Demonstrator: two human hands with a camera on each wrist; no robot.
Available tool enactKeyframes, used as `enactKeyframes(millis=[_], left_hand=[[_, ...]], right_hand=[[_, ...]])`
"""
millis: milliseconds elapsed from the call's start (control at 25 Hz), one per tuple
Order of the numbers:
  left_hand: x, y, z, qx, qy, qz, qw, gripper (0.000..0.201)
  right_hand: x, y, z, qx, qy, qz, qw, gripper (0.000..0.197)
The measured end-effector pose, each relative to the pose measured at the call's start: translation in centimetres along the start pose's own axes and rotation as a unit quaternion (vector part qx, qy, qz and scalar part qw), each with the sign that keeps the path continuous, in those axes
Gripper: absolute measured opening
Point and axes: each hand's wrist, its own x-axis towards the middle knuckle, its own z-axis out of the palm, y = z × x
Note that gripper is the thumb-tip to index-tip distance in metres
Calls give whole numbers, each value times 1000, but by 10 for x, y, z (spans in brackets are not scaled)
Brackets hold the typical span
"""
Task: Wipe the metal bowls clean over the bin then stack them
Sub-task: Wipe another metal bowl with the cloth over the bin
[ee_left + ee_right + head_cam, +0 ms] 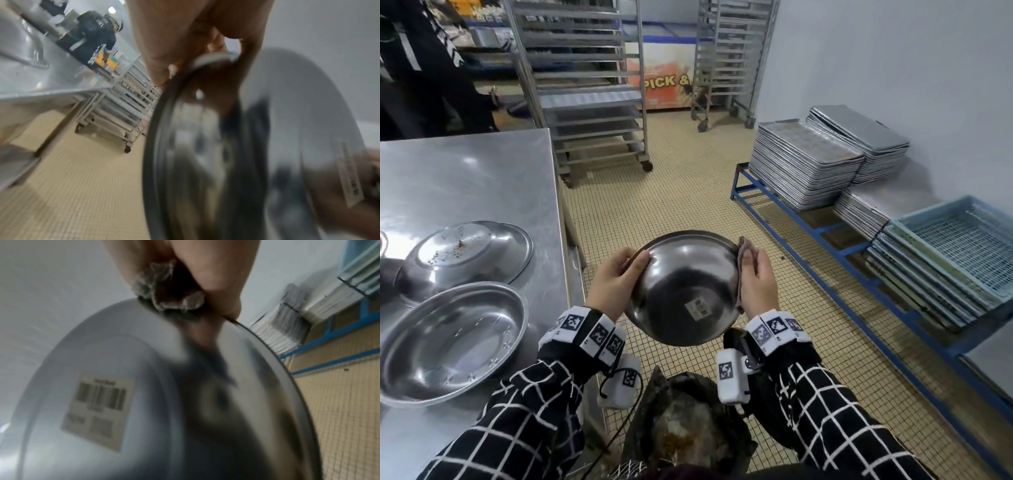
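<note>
A metal bowl [685, 284] is held tilted above the bin [688, 428], its underside with a barcode sticker [697, 308] facing me. My left hand [635, 262] grips the bowl's left rim, thumb on the outside. My right hand [751, 260] pinches a grey cloth [745, 248] over the right rim. The left wrist view shows fingers [185, 40] curled over the bowl's [277, 129] edge. In the right wrist view the cloth [164, 293] is bunched under the fingers [216, 272] against the bowl [144, 402].
On the steel table [465, 178] at left sit an upright bowl [448, 339] and an overturned bowl [472, 250] with crumbs. Tray stacks [808, 161] and blue crates [948, 253] line the right wall. Wheeled racks [585, 85] stand ahead; a person [424, 51] is at back left.
</note>
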Motion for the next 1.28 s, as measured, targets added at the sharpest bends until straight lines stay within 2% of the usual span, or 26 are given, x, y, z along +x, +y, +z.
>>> enactKeyframes(millis=[80,160,240,280,360,440,520,600,640,680,800,840,880,960,1040,1120,1200,1280], left_hand=[[-1,0,-2,11,-65,19,998,16],[-2,7,2,54,-128,36,990,18],[-3,13,10,111,-149,42,982,16],[-3,13,14,125,-143,48,981,19],[-2,11,19,112,-101,44,988,25],[0,10,20,82,-55,31,995,28],[2,13,21,69,-28,28,997,29],[3,18,21,73,-15,39,996,30],[2,20,21,70,-11,43,997,30],[2,22,20,57,-6,41,997,31],[1,25,15,5,17,22,1000,35],[1,26,14,6,22,24,999,36],[3,27,13,14,27,29,999,37],[5,29,15,39,31,44,998,37],[5,31,19,84,25,71,994,35],[2,32,23,124,10,91,988,33],[1,34,25,124,0,95,988,32],[0,36,24,123,-4,96,988,33]], right_hand=[[11,1,-6,-70,-26,-78,994,23],[22,-2,-7,-143,-92,-147,974,20],[27,-9,-3,-199,-138,-203,949,17],[28,-11,1,-209,-134,-231,941,16],[27,-12,5,-193,-69,-278,938,18],[19,-8,14,-163,-9,-289,943,23],[3,0,30,-193,-17,-300,934,32],[-13,9,45,-266,-23,-329,906,44],[-13,10,47,-276,-10,-327,904,46],[-9,9,46,-265,10,-305,915,47],[11,3,33,-164,49,-142,975,46],[14,4,28,-134,43,-104,984,45],[11,4,27,-121,35,-99,987,44],[-2,0,34,-112,18,-172,979,42],[-16,-4,48,-178,4,-274,945,38],[-20,-3,60,-264,24,-327,907,39],[-15,-5,62,-272,51,-320,906,42],[-8,-7,56,-209,69,-236,947,45]])
